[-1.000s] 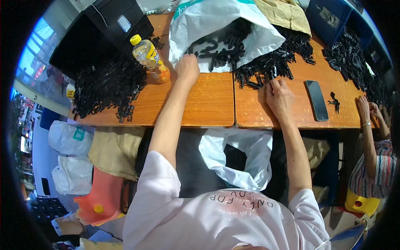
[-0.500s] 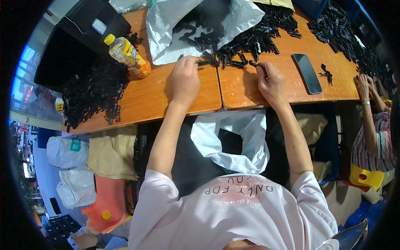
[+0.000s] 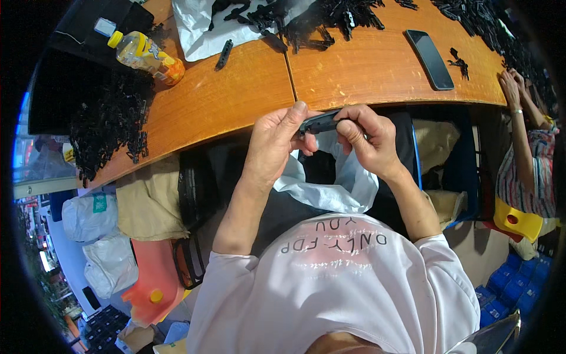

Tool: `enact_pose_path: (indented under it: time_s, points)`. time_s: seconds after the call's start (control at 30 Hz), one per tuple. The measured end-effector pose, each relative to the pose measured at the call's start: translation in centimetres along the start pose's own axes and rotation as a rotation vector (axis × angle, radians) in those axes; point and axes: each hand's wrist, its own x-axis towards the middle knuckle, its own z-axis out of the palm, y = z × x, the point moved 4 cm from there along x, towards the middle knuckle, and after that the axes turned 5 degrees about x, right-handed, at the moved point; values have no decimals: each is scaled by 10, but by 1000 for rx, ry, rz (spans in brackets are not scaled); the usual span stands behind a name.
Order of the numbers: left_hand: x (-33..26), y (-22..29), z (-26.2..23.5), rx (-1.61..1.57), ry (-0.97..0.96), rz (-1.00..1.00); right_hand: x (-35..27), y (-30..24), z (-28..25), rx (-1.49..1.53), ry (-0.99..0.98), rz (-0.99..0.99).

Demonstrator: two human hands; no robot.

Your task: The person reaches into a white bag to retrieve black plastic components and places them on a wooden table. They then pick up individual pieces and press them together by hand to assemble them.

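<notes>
My left hand (image 3: 270, 143) and my right hand (image 3: 374, 140) meet just off the table's front edge, above a white bag (image 3: 348, 194) with an open mouth. Between them is a long, narrow black plastic part (image 3: 321, 123). The left thumb and fingers grip its left end, while the right thumb and fingers pinch the right end. Fingers cover both ends. On the table beyond, one similar black plastic piece (image 3: 224, 55) lies alone, close to a white sack (image 3: 199, 36) with black parts on it.
A pile of black parts (image 3: 348, 16) lies at the far middle, another heap (image 3: 112, 121) at the left. A drink bottle (image 3: 147, 57) with a yellow cap lies tilted, and a phone (image 3: 428, 61) rests right. A co-worker's hands (image 3: 513, 88) are at the far right.
Both hands have drawn back from the table toward my body and come together on one black plastic part. The view has shifted, so the tabletop sits higher in the picture.
</notes>
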Motion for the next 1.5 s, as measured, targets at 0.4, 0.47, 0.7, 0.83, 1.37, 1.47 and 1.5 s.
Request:
enact_pose_path:
  time_s: [0.4, 0.47, 0.7, 0.83, 1.37, 1.47, 1.5]
  points:
    - [-35, -9, 30, 76, 198, 327, -18, -9, 7, -47, 99, -175]
    - [-35, -6, 32, 224, 205, 447, -19, -11, 7, -23, 94, -146]
    - [-36, -6, 25, 542, 312, 686, -23, -18, 15, -20, 65, -116]
    - [-39, 2, 23, 555, 350, 797, -17, -37, 13, -209, 142, -92]
    - [-28, 6, 23, 292, 1, 673, -22, -29, 7, -405, 43, -454]
    - [-25, 4, 17, 305, -46, 719, -20, -28, 9, -305, 16, -437]
    - [-25, 4, 17, 306, -45, 718, -20, -28, 10, -271, 24, -428]
